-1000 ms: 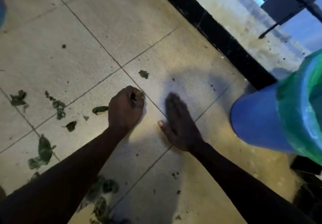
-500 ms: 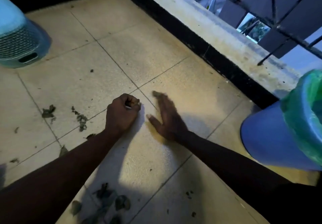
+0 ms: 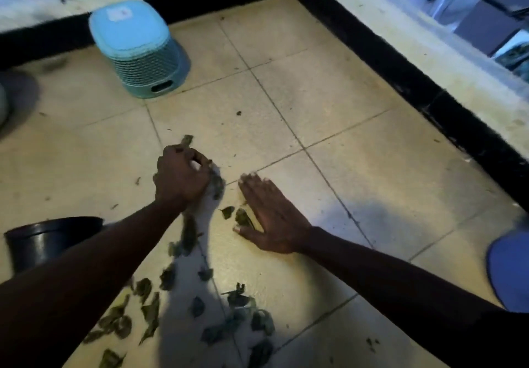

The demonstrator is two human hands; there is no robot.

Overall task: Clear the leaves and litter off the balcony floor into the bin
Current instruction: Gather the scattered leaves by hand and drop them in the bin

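Well left of the blue bin, the right hand lies flat on the tiled floor, fingers straight and together, with a few leaves at its thumb. Farther left of the bin, the left hand is curled in a fist around some leaves. Many more lie scattered nearer the camera, all well clear of the bin.

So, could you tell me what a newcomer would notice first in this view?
At centre, the left hand grips leaves while the right hand lies flat on the tiled floor. Loose leaves litter the tiles nearest the camera, and an upturned pale-blue basket stands by the far wall.
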